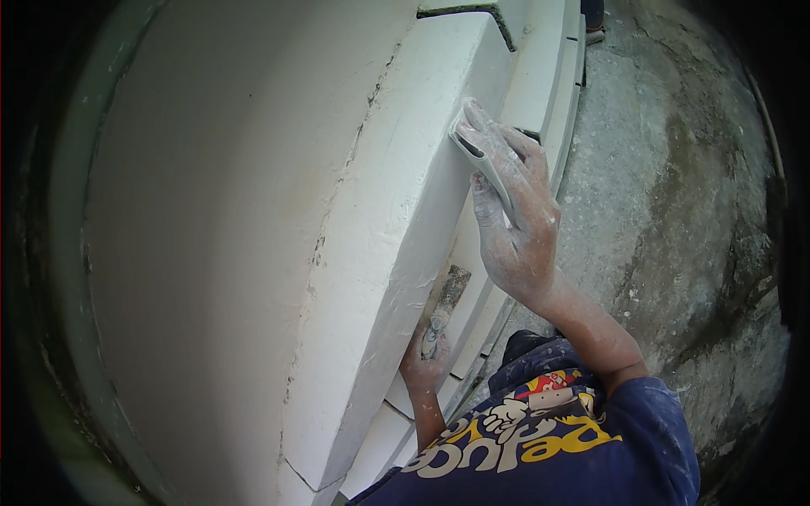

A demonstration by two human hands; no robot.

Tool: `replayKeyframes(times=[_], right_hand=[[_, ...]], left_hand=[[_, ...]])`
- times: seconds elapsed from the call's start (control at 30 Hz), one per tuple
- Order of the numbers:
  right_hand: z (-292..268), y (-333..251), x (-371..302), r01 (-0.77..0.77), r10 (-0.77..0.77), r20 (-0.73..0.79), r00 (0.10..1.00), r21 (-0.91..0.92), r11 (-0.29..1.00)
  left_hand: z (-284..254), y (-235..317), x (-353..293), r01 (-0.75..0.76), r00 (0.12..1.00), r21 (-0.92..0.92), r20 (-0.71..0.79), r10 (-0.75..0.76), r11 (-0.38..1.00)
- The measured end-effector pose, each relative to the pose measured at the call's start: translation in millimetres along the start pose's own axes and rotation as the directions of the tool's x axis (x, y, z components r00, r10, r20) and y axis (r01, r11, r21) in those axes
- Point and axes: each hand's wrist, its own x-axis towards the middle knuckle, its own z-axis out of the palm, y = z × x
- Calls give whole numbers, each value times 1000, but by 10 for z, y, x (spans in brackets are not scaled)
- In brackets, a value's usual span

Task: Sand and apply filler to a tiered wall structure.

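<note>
My right hand (525,240), coated in white dust, is closed around a folded piece of sandpaper (496,179). The fold rests against the upper edge of a long white plastered ledge (380,194), with my fingertips over it. Lower down, beside the ledge's vertical side, my left hand (424,371) is closed on a putty knife (436,329). Its wide, stained blade points up and away from me. Part of my left hand is hidden behind the ledge.
A smooth pale wall (211,211) rises left of the ledge, with a rough cracked joint (319,244) between them. Stepped white mouldings (540,76) run along the ledge's right side. Beyond lies a stained grey concrete floor (624,169).
</note>
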Motion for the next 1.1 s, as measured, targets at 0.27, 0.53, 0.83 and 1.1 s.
replayKeyframes(times=[0.27,0.53,0.83,1.1], right_hand=[[50,78,211,22,-24,-40,999,-47,999],[131,227,367,-86,94,-65,993,115,990],[335,-130,-645,157,-178,155,972,137,978],[62,694,538,-186,192,9,981,304,934]], left_hand=[[38,-91,-30,-3,1000,25,-10,3,1000],[19,-65,-17,-20,1000,35,-12,21,999],[2,-77,-51,-14,1000,9,-2,14,1000],[26,-59,-6,21,1000,28,-2,-21,999]])
